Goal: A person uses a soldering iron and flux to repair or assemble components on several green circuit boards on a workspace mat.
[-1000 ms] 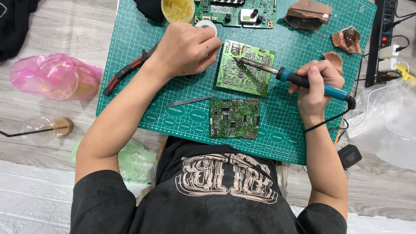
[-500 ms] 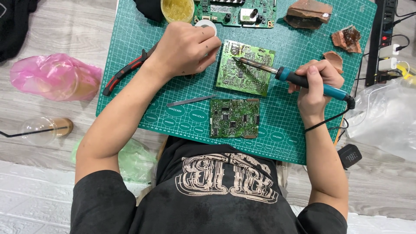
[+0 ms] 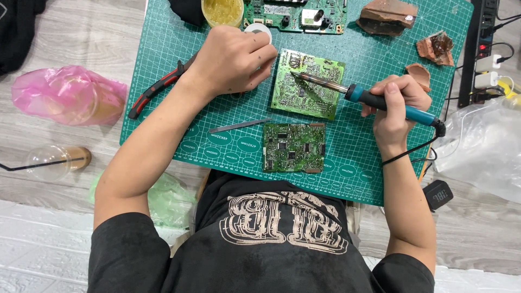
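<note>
Three green circuit boards lie on the mat: one under the iron, one nearer the person, one at the top edge. There are three brown broken pieces. One soldering iron, one pair of pliers, one metal strip and two hands complete the count.

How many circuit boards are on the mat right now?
3: one under the soldering iron tip, one nearer the person, one at the mat's top edge, partly cut off.
</note>
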